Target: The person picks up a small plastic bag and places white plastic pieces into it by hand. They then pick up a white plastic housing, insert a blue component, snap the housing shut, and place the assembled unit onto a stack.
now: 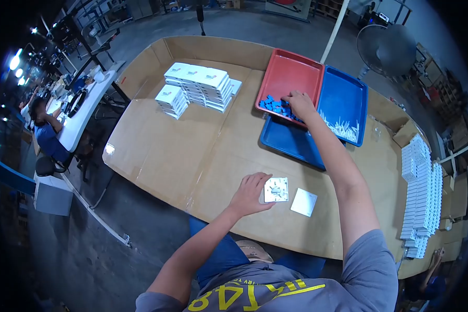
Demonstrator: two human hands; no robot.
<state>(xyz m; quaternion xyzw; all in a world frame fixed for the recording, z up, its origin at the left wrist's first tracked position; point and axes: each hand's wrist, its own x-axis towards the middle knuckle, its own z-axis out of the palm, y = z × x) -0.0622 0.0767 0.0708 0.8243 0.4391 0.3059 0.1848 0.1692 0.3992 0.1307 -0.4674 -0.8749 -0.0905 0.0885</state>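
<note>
Blue plastic pieces point(274, 106) are heaped in the near corner of the red tray point(291, 70). Right hand point(299, 103) is on them, arm stretched well forward, fingers curled down into the pile (can't tell if one is pinched). Left hand point(252, 193) is close to the body, flat, fingers spread, fingertips touching the left edge of the white switch module point(276, 190) on the cardboard-covered table point(182, 151). Module is squarish, no clear long axis. The pile lies well forward and slightly right of it; right hand is nearer the pieces, left hand nearer the module. White cover plate point(303, 202) is just right of the module, apart. Blue trays point(348, 91) sit beside and under the red one, and the lower one's rim lies between pile and module. Stacked white boxes point(197, 86) far left, rows of white plates point(421, 192) at the right edge.
</note>
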